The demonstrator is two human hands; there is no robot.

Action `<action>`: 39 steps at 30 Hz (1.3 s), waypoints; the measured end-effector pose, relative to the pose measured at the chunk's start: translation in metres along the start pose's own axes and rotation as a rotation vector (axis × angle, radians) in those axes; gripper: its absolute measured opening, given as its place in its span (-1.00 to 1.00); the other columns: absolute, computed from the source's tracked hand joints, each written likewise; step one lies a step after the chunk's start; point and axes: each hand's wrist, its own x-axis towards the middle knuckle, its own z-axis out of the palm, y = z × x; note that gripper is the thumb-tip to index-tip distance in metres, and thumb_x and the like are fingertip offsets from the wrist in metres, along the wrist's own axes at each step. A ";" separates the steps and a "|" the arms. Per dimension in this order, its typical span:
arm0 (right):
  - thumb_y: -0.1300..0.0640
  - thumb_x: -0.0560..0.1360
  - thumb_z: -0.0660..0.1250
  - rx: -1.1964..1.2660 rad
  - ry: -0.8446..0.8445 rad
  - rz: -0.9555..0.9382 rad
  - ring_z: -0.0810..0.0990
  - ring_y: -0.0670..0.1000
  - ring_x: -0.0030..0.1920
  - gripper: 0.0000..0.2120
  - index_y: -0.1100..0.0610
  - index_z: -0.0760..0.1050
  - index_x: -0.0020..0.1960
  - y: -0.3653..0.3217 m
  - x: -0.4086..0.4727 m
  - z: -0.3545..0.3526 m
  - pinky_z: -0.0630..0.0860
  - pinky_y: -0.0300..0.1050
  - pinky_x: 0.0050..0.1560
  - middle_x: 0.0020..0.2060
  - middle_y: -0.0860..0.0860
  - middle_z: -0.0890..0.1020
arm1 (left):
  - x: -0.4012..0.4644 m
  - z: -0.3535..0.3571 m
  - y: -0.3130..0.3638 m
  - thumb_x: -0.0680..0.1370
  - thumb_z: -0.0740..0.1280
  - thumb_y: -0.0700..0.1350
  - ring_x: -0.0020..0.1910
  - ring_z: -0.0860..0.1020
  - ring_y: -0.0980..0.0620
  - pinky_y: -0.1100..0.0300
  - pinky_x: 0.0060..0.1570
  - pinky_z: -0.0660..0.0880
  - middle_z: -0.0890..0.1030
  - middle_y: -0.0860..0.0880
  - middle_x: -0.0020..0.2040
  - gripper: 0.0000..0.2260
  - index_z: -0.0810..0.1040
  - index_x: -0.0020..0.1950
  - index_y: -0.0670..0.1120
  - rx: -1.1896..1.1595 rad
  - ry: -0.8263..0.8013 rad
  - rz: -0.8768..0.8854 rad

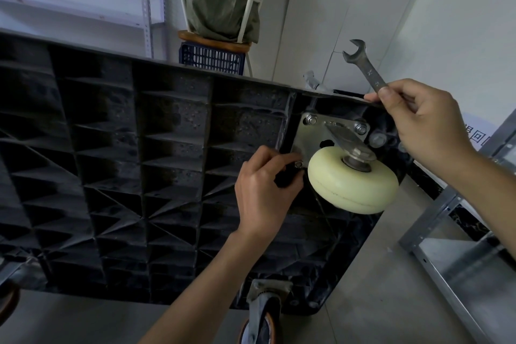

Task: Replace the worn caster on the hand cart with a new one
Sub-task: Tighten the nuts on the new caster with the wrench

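The hand cart (pixel 139 176) is standing tipped on its edge, its ribbed black underside facing the person, and the new cream-coloured caster (pixel 353 180) is sitting against the cart's upper right corner on its metal plate (pixel 312 137). The left hand (pixel 265 190) is pinching a small nut (pixel 298 165) at the plate's lower left corner, fingertips curled round it, apparently threading it on by hand. The right hand (pixel 418 123) is gripping the shank of an open-ended wrench (pixel 363 64), fingers closed round it, with the free head pointing up and clear of the cart. Two bolts (pixel 311 119) are already showing along the plate's top edge; how tight they are cannot be told. An older, dirtier caster (pixel 262 313) is visible at the cart's lower edge. To do this step well, the person is probably best running the nut on with the fingers until it seats squarely, keeping the plate flat, and only then bringing the wrench down, tightening the corners evenly rather than one fully at a time, lest the thread cross or the plate skew.
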 end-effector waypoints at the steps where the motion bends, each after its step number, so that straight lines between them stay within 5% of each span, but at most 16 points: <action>1: -0.22 0.59 0.18 0.003 -0.001 0.001 0.68 0.10 -0.05 -0.67 -0.09 0.65 0.06 0.001 0.000 0.000 0.57 0.21 0.07 -0.07 -0.12 0.73 | 0.000 -0.001 0.001 0.43 0.53 0.00 -0.23 0.49 0.13 -0.01 -0.24 0.54 0.52 0.13 -0.13 -0.76 0.71 0.07 0.00 -0.004 0.007 -0.014; 5: -0.18 0.61 0.20 0.007 -0.002 -0.001 0.69 0.04 0.01 -0.71 -0.08 0.65 0.06 0.003 0.002 0.000 0.57 0.19 0.13 -0.04 -0.19 0.72 | 0.002 -0.001 0.002 0.42 0.56 0.03 -0.25 0.49 0.14 0.01 -0.26 0.54 0.54 0.13 -0.14 -0.82 0.72 -0.04 0.00 0.007 0.042 -0.059; 10: -0.18 0.61 0.20 -0.004 0.004 -0.010 0.66 0.11 -0.14 -0.72 -0.10 0.64 0.05 0.004 0.001 0.001 0.58 0.18 0.00 -0.09 -0.14 0.73 | 0.001 -0.003 0.003 0.42 0.58 -0.06 -0.24 0.48 0.09 -0.01 -0.24 0.54 0.51 0.13 -0.12 -0.75 0.72 0.08 0.03 0.013 0.000 -0.033; 16: -0.21 0.59 0.18 0.003 -0.001 -0.012 0.69 0.05 -0.01 -0.67 -0.08 0.65 0.06 0.004 0.002 0.000 0.57 0.19 0.11 -0.03 -0.19 0.72 | 0.004 -0.003 0.006 0.40 0.59 0.01 -0.23 0.48 0.17 0.10 -0.10 0.49 0.56 0.13 -0.15 -0.82 0.73 -0.05 0.02 0.067 0.045 -0.032; 21: -0.13 0.64 0.21 0.008 -0.001 -0.009 0.63 -0.02 -0.20 -0.72 -0.05 0.65 0.07 0.005 0.001 0.001 0.56 0.08 -0.05 -0.11 -0.22 0.70 | 0.004 -0.004 0.006 0.39 0.61 -0.07 -0.24 0.39 0.21 0.16 -0.13 0.44 0.55 0.12 -0.15 -0.73 0.73 0.06 0.02 0.113 0.018 0.044; 25: -0.08 0.67 0.22 0.008 -0.003 -0.012 0.56 -0.21 -0.32 -0.74 -0.02 0.66 0.09 0.006 0.001 0.000 0.44 -0.03 -0.16 -0.13 -0.20 0.69 | 0.005 -0.006 0.004 0.39 0.60 0.05 -0.27 0.45 0.22 0.29 -0.09 0.36 0.58 0.16 -0.15 -0.80 0.72 -0.06 0.04 0.114 0.048 -0.011; 27: -0.09 0.67 0.22 0.003 -0.006 -0.015 0.53 -0.12 -0.39 -0.74 -0.02 0.66 0.09 0.006 0.001 0.000 0.39 -0.04 -0.24 -0.18 -0.14 0.70 | 0.007 -0.006 0.003 0.39 0.61 0.02 -0.28 0.45 0.22 0.32 -0.08 0.33 0.59 0.16 -0.16 -0.83 0.73 -0.09 0.04 0.113 0.036 -0.010; 33: -0.04 0.68 0.23 0.017 -0.009 0.006 0.54 -0.29 -0.36 -0.76 -0.01 0.66 0.09 0.002 0.001 -0.001 0.37 -0.12 -0.27 -0.16 -0.20 0.68 | 0.006 -0.007 0.004 0.39 0.62 -0.08 -0.27 0.40 0.22 0.26 -0.11 0.33 0.54 0.16 -0.15 -0.77 0.72 0.01 0.02 0.131 -0.009 0.054; 37: -0.03 0.68 0.24 0.009 -0.020 0.014 0.53 -0.28 -0.38 -0.77 -0.02 0.66 0.08 0.003 0.000 -0.001 0.33 -0.15 -0.30 -0.35 -0.37 0.60 | 0.006 -0.006 0.003 0.38 0.61 -0.01 -0.27 0.46 0.18 0.25 -0.11 0.33 0.57 0.14 -0.15 -0.81 0.72 -0.06 0.01 0.133 0.010 0.027; 39: -0.01 0.68 0.24 0.004 -0.022 0.011 0.53 -0.28 -0.39 -0.77 0.01 0.66 0.09 0.002 0.000 -0.001 0.31 -0.16 -0.30 -0.31 -0.29 0.62 | 0.007 -0.005 0.002 0.39 0.62 -0.05 -0.27 0.46 0.18 0.24 -0.11 0.34 0.57 0.14 -0.16 -0.82 0.73 -0.06 0.01 0.131 0.011 0.028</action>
